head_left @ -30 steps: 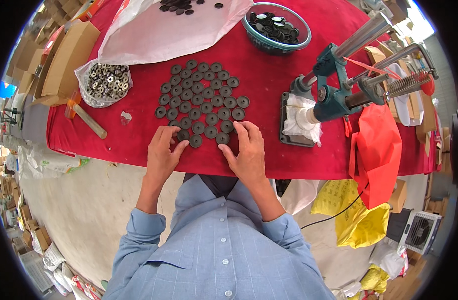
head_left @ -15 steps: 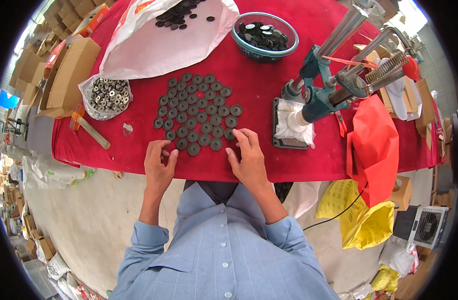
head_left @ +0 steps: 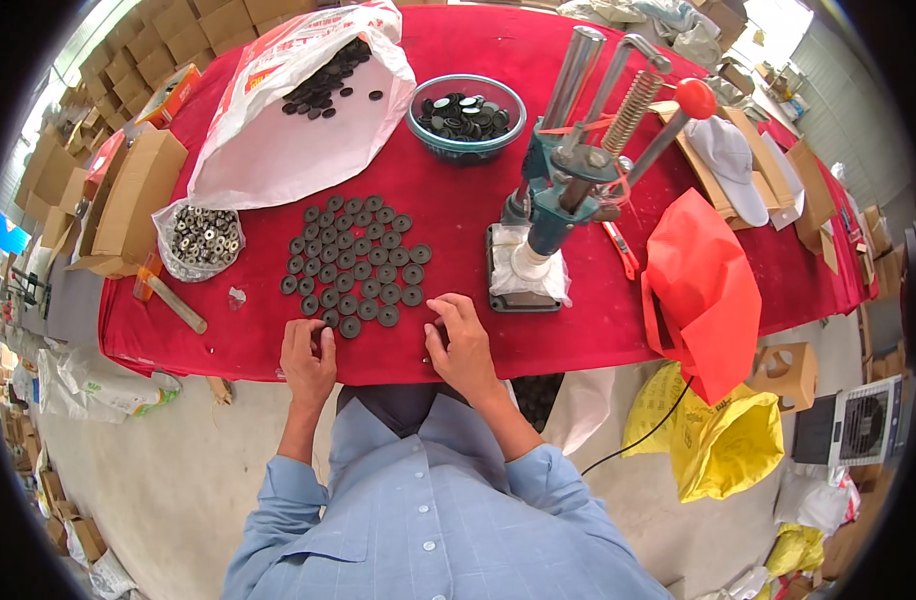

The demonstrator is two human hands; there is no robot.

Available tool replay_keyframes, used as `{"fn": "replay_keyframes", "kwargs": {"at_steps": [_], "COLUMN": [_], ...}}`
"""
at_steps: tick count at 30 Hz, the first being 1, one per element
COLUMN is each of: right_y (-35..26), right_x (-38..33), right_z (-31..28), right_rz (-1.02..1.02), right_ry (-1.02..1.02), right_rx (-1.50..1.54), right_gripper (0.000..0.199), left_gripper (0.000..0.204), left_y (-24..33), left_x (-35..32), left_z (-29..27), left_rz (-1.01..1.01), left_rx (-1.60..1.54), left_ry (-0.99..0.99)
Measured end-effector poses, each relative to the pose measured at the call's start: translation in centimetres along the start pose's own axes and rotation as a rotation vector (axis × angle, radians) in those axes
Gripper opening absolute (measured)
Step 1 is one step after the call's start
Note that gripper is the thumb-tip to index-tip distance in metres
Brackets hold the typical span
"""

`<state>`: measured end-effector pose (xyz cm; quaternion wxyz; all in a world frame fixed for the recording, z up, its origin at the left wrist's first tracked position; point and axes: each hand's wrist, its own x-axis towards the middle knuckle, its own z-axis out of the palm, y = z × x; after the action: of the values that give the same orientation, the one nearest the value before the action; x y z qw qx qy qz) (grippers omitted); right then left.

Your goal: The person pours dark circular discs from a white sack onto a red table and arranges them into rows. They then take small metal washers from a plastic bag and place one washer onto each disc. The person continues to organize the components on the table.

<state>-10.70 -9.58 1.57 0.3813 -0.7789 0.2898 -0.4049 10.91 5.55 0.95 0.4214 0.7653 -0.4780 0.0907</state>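
Note:
Dozens of dark round discs (head_left: 362, 270), each with a small raised centre, lie flat in a loose cluster on the red tablecloth (head_left: 568, 345). At the cluster's near left edge is my left hand (head_left: 309, 358), its fingers bent and the thumb apart from them. My right hand (head_left: 464, 347) rests on the cloth to the right of the discs, fingers loosely curled and spread from the thumb. Nothing shows in either hand. Right of it stands a teal hand press (head_left: 550, 225) with a red-knobbed lever and a spring, its base partly wrapped in white plastic.
A white sack (head_left: 278, 165) spills black discs at the far left. Beside it sits a bowl (head_left: 466, 149) of black caps. A clear bag (head_left: 200, 262) of metal rings, a pale stick-like handle (head_left: 181, 306), a red cloth bag (head_left: 700, 290) and a grey cap (head_left: 726, 160) lie around.
The view has shifted, so the table's things sit further left and lower, except at the far left. Both hands stay beside the discs; my right hand's fingers look slightly more curled.

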Motion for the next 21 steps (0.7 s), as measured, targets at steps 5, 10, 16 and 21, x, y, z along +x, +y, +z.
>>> {"fn": "replay_keyframes", "kwargs": {"at_steps": [5, 10, 16, 21], "right_y": [0.44, 0.8, 0.65, -0.03], "right_x": [-0.02, -0.05, 0.14, 0.33], "right_z": [0.02, 0.08, 0.04, -0.1], "right_rz": [-0.014, -0.005, -0.042, 0.045], "right_ry": [0.032, 0.034, 0.039, -0.005], "right_rx": [0.054, 0.11, 0.079, 0.087], "right_gripper": [0.031, 0.027, 0.022, 0.021], "left_gripper": [0.009, 0.008, 0.011, 0.013], "left_y": [0.08, 0.02, 0.47, 0.31], "left_x": [0.12, 0.04, 0.04, -0.05], "left_z": [0.26, 0.41, 0.14, -0.06], "left_rz": [0.018, 0.014, 0.004, -0.023], "left_rx": [0.02, 0.046, 0.065, 0.046], "left_ry": [0.026, 0.046, 0.062, 0.047]}}
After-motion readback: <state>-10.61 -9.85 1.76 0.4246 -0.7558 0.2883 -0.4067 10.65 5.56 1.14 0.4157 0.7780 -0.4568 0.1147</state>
